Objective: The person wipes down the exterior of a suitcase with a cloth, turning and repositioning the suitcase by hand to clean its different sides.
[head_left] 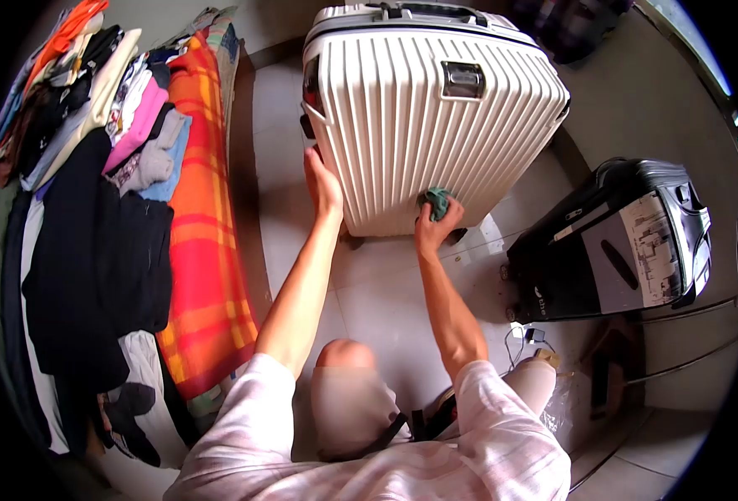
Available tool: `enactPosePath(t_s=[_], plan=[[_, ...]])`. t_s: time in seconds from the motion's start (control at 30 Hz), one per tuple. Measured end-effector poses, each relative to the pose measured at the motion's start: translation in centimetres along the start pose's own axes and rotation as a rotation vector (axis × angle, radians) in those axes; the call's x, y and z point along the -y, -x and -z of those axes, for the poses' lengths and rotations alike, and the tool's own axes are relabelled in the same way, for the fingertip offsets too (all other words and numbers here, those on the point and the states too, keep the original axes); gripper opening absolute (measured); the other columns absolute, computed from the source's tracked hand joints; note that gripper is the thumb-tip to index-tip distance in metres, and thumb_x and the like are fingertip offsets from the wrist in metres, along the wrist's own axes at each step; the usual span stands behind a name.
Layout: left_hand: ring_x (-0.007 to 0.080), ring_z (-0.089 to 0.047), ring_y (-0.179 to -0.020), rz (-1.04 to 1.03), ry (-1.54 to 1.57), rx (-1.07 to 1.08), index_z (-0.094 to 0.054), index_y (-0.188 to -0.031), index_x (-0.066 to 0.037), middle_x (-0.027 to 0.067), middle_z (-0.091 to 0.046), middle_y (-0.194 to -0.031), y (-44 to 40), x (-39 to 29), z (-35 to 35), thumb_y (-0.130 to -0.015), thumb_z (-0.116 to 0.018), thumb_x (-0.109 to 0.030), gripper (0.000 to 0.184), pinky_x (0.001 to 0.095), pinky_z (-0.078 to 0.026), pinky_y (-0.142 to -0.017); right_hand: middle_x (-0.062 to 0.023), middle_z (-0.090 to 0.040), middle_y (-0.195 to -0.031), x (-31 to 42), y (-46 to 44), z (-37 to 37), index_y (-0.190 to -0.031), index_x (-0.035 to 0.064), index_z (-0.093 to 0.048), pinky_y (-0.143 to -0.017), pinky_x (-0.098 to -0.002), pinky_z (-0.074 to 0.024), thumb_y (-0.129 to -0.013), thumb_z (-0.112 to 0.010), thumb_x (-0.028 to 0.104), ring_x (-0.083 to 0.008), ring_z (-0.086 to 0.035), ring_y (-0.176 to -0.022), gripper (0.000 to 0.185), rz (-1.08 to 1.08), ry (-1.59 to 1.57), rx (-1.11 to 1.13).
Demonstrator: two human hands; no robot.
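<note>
A large white ribbed suitcase (402,125) stands upright on the floor in front of me. My right hand (442,220) is closed on a bunched dark green cloth (436,200), which presses against the lower front of the case. Against the suitcase's left edge rests my left hand (326,185), its fingers stretched out and pointing up. A dark rectangular plate (462,80) is set in the upper front of the shell, and a black carry handle (440,12) lies along the top.
At left, folded clothes (93,209) lie in piles beside an orange checked blanket (198,275). A black and grey suitcase (611,242) stands at right. Near it on the tiled floor (369,292) are a white cable (515,338), a small charger (535,336) and clear plastic (563,401).
</note>
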State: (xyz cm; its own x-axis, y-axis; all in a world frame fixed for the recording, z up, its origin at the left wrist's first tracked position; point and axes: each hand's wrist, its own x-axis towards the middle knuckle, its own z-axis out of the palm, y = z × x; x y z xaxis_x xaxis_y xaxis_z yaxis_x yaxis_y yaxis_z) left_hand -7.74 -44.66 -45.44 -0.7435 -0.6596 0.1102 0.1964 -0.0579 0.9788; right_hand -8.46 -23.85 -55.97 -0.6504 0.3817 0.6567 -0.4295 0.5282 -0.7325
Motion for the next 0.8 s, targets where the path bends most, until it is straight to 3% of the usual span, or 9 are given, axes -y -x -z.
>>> enactPosePath(t_s=[0.07, 0.13, 0.33, 0.4, 0.47, 0.57, 0.63, 0.7, 0.8], plan=[[0.0241, -0.048, -0.128, -0.005, 0.039, 0.022, -0.049, -0.138, -0.001, 0.0123, -0.054, -0.136, 1.1, -0.3, -0.2, -0.107, -0.021, -0.053, 0.067, 0.0376, -0.033, -0.109, -0.0167, -0.052, -0.113, 1.1, -2.1, -0.5, -0.11, 0.0022, -0.056, -0.096, -0.0484, -0.0389, -0.075, -0.074, 0.008, -0.0384, -0.05, -0.106, 0.04, -0.119, -0.271, -0.181], [0.0239, -0.048, -0.126, 0.007, 0.029, 0.048, -0.05, -0.137, -0.001, 0.0119, -0.054, -0.135, 3.1, -2.1, -1.0, -0.107, -0.023, -0.052, 0.065, 0.0375, -0.034, -0.109, -0.0166, -0.053, -0.11, 7.8, -9.7, 1.3, -0.106, 0.0016, -0.055, -0.095, -0.0454, -0.0404, -0.074, -0.073, 0.004, -0.0362, -0.052, -0.102, 0.037, 0.116, -0.374, -0.288], [0.0283, -0.052, -0.113, -0.178, 0.002, -0.146, -0.051, -0.122, 0.003, 0.0167, -0.054, -0.119, 5.1, -1.6, -4.2, -0.106, -0.033, -0.042, 0.051, 0.0405, -0.038, -0.101, -0.0177, -0.056, -0.114, 11.8, -16.4, 2.2, -0.108, 0.0048, -0.062, -0.097, -0.0468, -0.037, -0.071, -0.074, 0.007, -0.0361, -0.051, -0.11, 0.039, 0.393, -0.168, -0.367], [0.0268, -0.05, -0.116, -0.186, -0.016, -0.123, -0.05, -0.124, 0.002, 0.015, -0.053, -0.123, 5.5, -1.3, -4.5, -0.106, -0.033, -0.043, 0.051, 0.0395, -0.036, -0.102, -0.0163, -0.054, -0.11, 6.5, -10.1, 0.8, -0.109, 0.0011, -0.059, -0.099, -0.0468, -0.0387, -0.079, -0.071, 0.013, -0.0353, -0.052, -0.111, 0.034, 0.232, -0.152, -0.316], [0.0259, -0.048, -0.117, -0.228, -0.078, -0.091, -0.05, -0.124, 0.0, 0.0138, -0.051, -0.125, 6.0, -0.9, -4.4, -0.106, -0.034, -0.044, 0.051, 0.0394, -0.036, -0.103, -0.0148, -0.051, -0.106, 0.8, -2.6, -0.9, -0.109, -0.0007, -0.057, -0.095, -0.0438, -0.0402, -0.083, -0.068, 0.011, -0.035, -0.052, -0.108, 0.031, -0.261, -0.255, -0.181], [0.0312, -0.05, -0.116, -0.28, -0.129, -0.08, -0.05, -0.123, 0.003, 0.0197, -0.051, -0.124, 6.5, 0.1, -5.0, -0.106, -0.036, -0.044, 0.053, 0.0426, -0.037, -0.101, -0.0157, -0.052, -0.106, 2.1, -2.0, -0.2, -0.108, -0.0007, -0.057, -0.094, -0.0415, -0.0416, -0.08, -0.068, 0.007, -0.0339, -0.053, -0.106, 0.031, -0.146, -0.266, -0.082], [0.0307, -0.049, -0.119, -0.247, -0.156, -0.081, -0.049, -0.126, 0.004, 0.019, -0.051, -0.126, 7.6, 0.2, -5.5, -0.105, -0.039, -0.04, 0.05, 0.0409, -0.035, -0.106, -0.0168, -0.054, -0.108, 11.9, -8.3, 1.7, -0.107, -0.0002, -0.058, -0.094, -0.0411, -0.0424, -0.075, -0.068, 0.001, -0.0333, -0.054, -0.104, 0.034, 0.339, -0.361, -0.108], [0.0285, -0.049, -0.12, -0.222, 0.082, -0.002, -0.049, -0.127, 0.004, 0.0179, -0.05, -0.128, 7.6, 1.9, -5.9, -0.106, -0.04, -0.039, 0.049, 0.0401, -0.035, -0.105, -0.0182, -0.056, -0.111, 17.7, -13.7, 3.0, -0.107, 0.0004, -0.059, -0.094, -0.0422, -0.0427, -0.07, -0.068, -0.003, -0.034, -0.054, -0.104, 0.038, 0.501, -0.314, -0.218], [0.0254, -0.05, -0.116, -0.258, -0.012, 0.024, -0.049, -0.126, 0.002, 0.0161, -0.052, -0.124, 8.2, 0.4, -5.7, -0.106, -0.039, -0.038, 0.045, 0.0379, -0.036, -0.104, -0.019, -0.056, -0.113, 18.1, -15.2, 2.6, -0.109, 0.0021, -0.061, -0.094, -0.0447, -0.0424, -0.068, -0.068, -0.003, -0.0356, -0.054, -0.105, 0.042, 0.415, -0.163, -0.282]])
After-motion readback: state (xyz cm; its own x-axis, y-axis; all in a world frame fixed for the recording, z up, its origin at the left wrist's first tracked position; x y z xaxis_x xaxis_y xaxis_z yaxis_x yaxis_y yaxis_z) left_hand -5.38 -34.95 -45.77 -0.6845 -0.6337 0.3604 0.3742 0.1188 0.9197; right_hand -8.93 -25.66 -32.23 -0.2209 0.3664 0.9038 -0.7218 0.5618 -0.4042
